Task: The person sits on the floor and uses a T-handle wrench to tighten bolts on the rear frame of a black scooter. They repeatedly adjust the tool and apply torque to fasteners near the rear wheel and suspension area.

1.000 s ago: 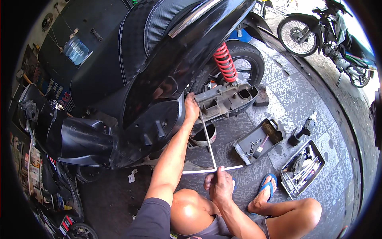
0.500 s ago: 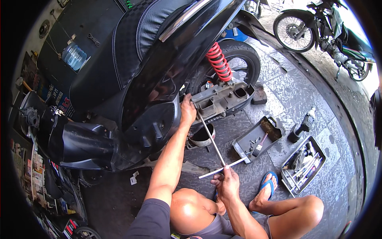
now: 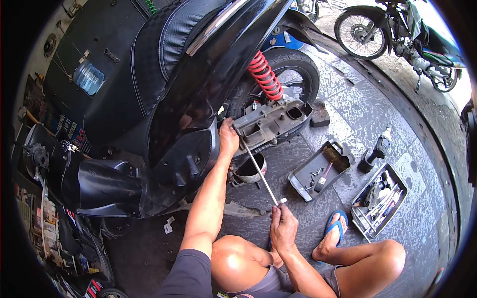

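Note:
My left hand (image 3: 228,135) has its fingers closed at the front end of the grey housing (image 3: 272,119) low on the black scooter (image 3: 186,79), beside the upper end of a long T-handle wrench (image 3: 261,175). What exactly its fingertips grip is hidden. My right hand (image 3: 283,229) grips the wrench's crossbar at the lower end, which points toward me. A red coil spring (image 3: 267,78) stands above the housing in front of the rear wheel, and a bowl-like container (image 3: 250,168) lies under it.
A grey pan (image 3: 303,179) with bolts and a brush, a cordless power tool (image 3: 381,146) and a tray of tools (image 3: 372,218) lie on the tiled floor at right, near my feet. A dark block (image 3: 320,114) sits by the wheel. Another motorbike (image 3: 407,47) stands beyond the threshold.
The wrench's crossbar has turned from lying crosswise to pointing toward me, with my right hand turning along. My left hand stays at the upper end. The view has shifted slightly.

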Action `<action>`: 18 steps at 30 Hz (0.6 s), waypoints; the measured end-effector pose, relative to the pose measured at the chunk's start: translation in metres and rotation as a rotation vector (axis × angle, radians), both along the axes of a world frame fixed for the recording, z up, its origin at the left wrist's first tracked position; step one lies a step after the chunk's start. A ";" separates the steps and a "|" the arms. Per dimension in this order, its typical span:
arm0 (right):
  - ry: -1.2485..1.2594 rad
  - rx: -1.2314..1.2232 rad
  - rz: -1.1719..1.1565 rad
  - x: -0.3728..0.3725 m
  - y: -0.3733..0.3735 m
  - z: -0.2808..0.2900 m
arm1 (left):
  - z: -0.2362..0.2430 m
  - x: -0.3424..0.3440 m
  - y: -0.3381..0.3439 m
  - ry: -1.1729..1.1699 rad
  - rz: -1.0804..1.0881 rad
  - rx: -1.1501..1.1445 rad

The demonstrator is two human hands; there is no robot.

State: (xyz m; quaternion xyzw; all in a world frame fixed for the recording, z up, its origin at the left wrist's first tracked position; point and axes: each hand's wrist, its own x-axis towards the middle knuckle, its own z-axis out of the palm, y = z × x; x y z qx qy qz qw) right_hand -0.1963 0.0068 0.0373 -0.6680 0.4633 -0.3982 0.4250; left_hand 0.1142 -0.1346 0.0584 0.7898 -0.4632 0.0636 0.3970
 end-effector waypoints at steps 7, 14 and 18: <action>-0.958 1.331 0.024 0.001 -0.014 -0.001 | 0.002 -0.004 0.003 -0.016 -0.028 0.016; -1.236 1.669 0.155 0.006 0.000 -0.007 | 0.001 -0.002 0.003 -0.010 -0.023 0.035; -1.243 1.637 0.189 0.007 0.004 -0.003 | 0.011 -0.022 0.013 -0.069 -0.002 0.038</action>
